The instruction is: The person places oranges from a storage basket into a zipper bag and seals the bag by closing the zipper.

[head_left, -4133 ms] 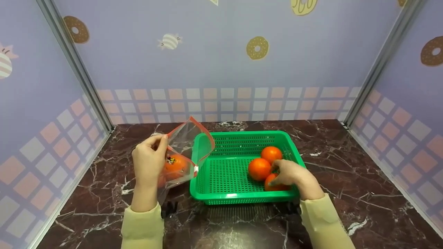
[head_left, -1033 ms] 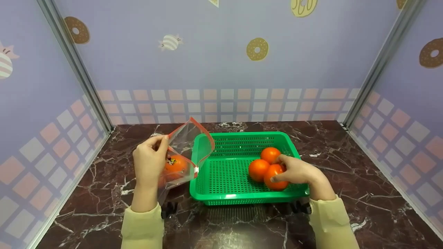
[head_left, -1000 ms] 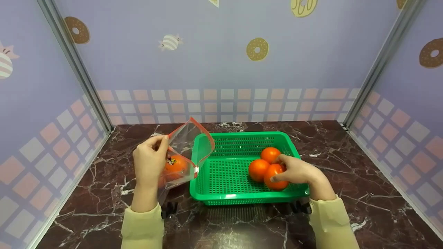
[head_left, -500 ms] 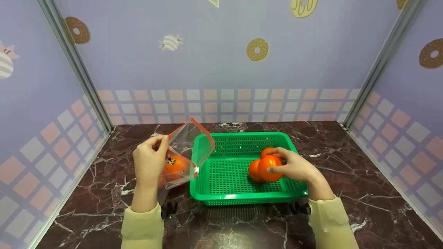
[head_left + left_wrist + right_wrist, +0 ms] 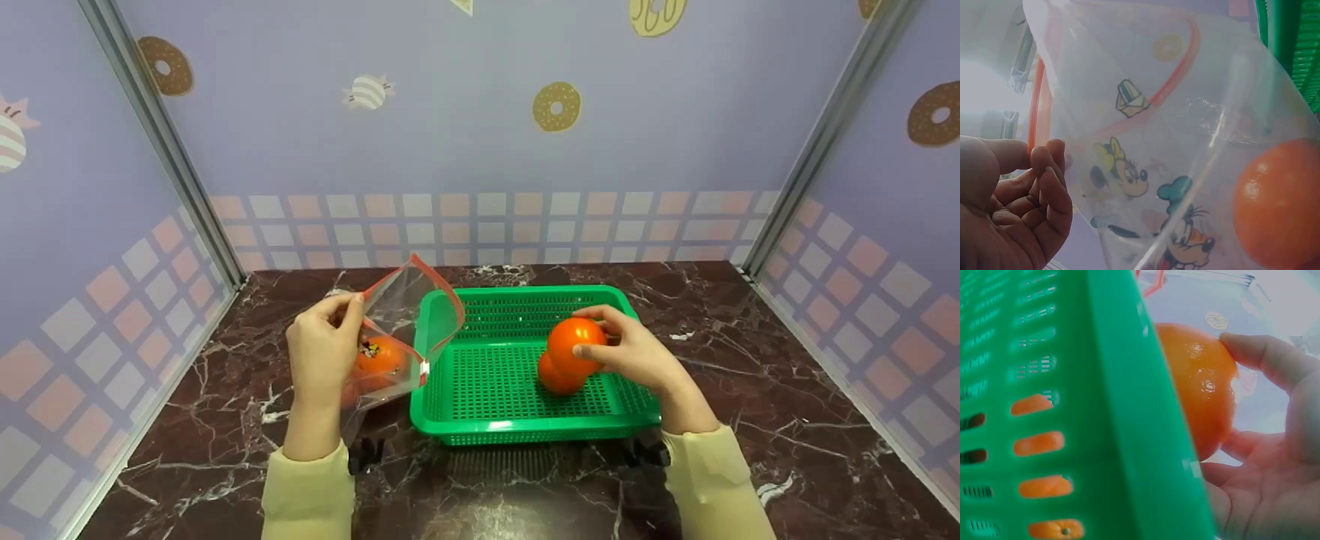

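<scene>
Bag (image 5: 401,324) left of frame centre, mouth gaping toward upper right, long axis slanting to lower left; pinched by fingers of left hand (image 5: 322,346), wrist near upright. Right of centre, round orange (image 5: 571,345) over basket (image 5: 491,386), gripped in right hand (image 5: 639,356), wrist slanting up-left.

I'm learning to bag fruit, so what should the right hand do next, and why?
Probably carry the held orange fruit toward the bag: the right hand grips it, and the bag gapes open while the left hand pinches its rim.
</scene>
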A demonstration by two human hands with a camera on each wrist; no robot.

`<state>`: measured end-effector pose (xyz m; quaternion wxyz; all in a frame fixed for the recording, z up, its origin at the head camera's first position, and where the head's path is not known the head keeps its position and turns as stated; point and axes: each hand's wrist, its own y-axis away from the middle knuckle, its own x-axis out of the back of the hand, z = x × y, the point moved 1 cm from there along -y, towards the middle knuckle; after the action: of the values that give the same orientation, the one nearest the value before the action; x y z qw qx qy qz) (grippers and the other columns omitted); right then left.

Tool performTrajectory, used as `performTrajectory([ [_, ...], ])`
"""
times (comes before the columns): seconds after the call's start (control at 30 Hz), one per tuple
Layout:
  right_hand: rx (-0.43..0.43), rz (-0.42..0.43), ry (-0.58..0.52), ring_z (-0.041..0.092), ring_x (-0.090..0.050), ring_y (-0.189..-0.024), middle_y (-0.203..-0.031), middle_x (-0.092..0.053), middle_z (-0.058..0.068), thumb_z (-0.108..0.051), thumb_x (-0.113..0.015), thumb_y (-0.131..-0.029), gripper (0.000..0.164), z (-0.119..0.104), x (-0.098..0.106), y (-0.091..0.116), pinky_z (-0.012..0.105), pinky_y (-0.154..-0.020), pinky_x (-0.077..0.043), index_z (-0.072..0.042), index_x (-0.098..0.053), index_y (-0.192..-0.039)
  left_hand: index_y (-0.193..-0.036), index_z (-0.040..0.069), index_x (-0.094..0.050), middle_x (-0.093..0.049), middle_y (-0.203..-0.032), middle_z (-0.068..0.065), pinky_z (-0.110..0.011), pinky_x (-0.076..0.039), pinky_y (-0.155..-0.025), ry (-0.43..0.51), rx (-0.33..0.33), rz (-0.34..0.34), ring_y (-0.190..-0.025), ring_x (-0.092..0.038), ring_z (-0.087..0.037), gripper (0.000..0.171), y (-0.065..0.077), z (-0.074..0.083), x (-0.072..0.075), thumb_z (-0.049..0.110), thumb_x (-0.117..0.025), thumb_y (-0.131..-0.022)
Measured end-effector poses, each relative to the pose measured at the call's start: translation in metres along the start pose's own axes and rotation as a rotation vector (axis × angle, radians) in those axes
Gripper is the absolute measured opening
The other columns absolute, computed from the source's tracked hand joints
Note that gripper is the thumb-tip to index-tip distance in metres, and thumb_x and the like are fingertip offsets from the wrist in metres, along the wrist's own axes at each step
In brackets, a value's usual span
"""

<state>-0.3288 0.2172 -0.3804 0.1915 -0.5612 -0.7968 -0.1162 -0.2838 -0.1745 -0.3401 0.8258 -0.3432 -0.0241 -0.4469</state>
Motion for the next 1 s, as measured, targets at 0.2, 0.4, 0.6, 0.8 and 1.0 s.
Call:
performTrajectory([
  [0.2, 0.027, 0.008, -0.087, 0.03, -0.067, -0.114, -0.14, -0.055, 0.028, -0.026, -0.075, -0.095, 0.061, -0.004, -0.007, -0.001, 0.04, -0.084, -0.062, -0.01, -0.048, -0.148, -0.098, 0.003, -0.081, -0.071, -0.067, -0.014, -0.016, -0.038, -0.048, 0.006, 0.001, 0.002, -0.046, -0.05, 0.004, 0.021, 0.0, 0.0, 0.0, 0.019, -0.066, -0.101],
  [0.4, 0.045, 0.032, -0.183, 0.026, -0.068, -0.109, -0.14, -0.056, 0.025, -0.021, -0.074, -0.095, 0.059, -0.007, -0.015, -0.004, 0.039, -0.082, -0.061, -0.011, -0.05, -0.148, -0.097, 0.003, -0.081, -0.069, -0.065, -0.01, -0.017, -0.038, -0.052, -0.011, -0.006, 0.019, -0.047, -0.048, 0.004, 0.02, 0.0, 0.0, 0.0, 0.018, -0.068, -0.1],
  [0.6, 0.067, 0.052, -0.249, 0.022, -0.07, -0.105, -0.139, -0.058, 0.022, -0.019, -0.071, -0.096, 0.059, -0.007, -0.022, -0.006, 0.036, -0.082, -0.06, -0.01, -0.048, -0.149, -0.097, 0.003, -0.081, -0.069, -0.065, -0.009, -0.017, -0.037, -0.052, -0.016, -0.006, 0.029, -0.048, -0.048, 0.005, 0.02, -0.001, 0.0, 0.0, 0.018, -0.068, -0.099],
  [0.8, 0.071, 0.074, -0.306, 0.024, -0.07, -0.104, -0.138, -0.059, 0.019, -0.018, -0.07, -0.097, 0.056, -0.011, -0.028, -0.008, 0.038, -0.083, -0.061, -0.013, -0.049, -0.149, -0.096, 0.003, -0.081, -0.069, -0.066, -0.011, -0.016, -0.036, -0.049, -0.009, -0.023, 0.03, -0.046, -0.047, 0.004, 0.019, -0.001, 0.0, 0.0, 0.018, -0.068, -0.099],
  [1.0, 0.083, 0.089, -0.359, 0.025, -0.07, -0.106, -0.137, -0.058, 0.021, -0.016, -0.07, -0.097, 0.056, -0.014, -0.036, -0.009, 0.039, -0.084, -0.062, -0.009, -0.048, -0.149, -0.097, 0.004, -0.081, -0.067, -0.063, -0.008, -0.018, -0.037, -0.048, -0.017, -0.013, 0.013, -0.046, -0.048, 0.002, 0.021, 0.001, -0.001, 0.0, 0.019, -0.067, -0.1],
])
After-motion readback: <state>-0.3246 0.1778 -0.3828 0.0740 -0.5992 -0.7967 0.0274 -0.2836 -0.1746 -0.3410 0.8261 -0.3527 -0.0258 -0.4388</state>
